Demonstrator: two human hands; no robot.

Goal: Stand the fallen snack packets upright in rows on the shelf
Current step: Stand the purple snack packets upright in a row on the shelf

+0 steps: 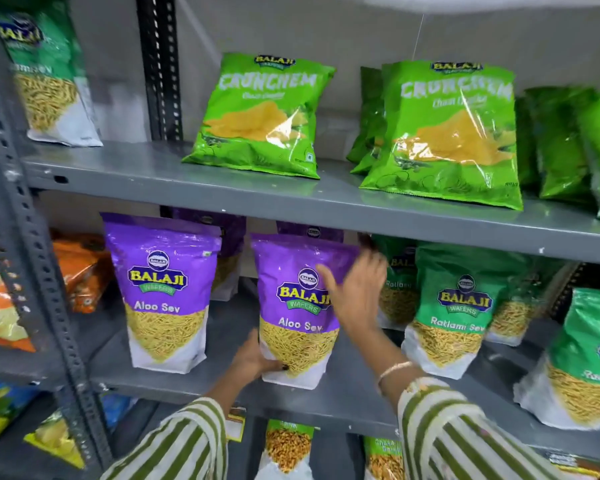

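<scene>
A purple Aloo Sev packet [291, 306] stands upright near the front of the middle shelf [343, 400]. My left hand [253, 358] grips its lower left corner. My right hand [355, 292] rests flat against its upper right side, fingers spread and blurred. A second purple Aloo Sev packet [163, 292] stands upright to the left, with two more purple packets [229, 233] behind. Green Ratlami Sev packets [454, 306] stand to the right.
The upper shelf [187, 181] holds green Crunchem packets [260, 116] leaning back, with more at the right [444, 133]. A slotted grey upright [25, 237] divides off a left bay with orange packets [80, 271]. Below are more packets [288, 445].
</scene>
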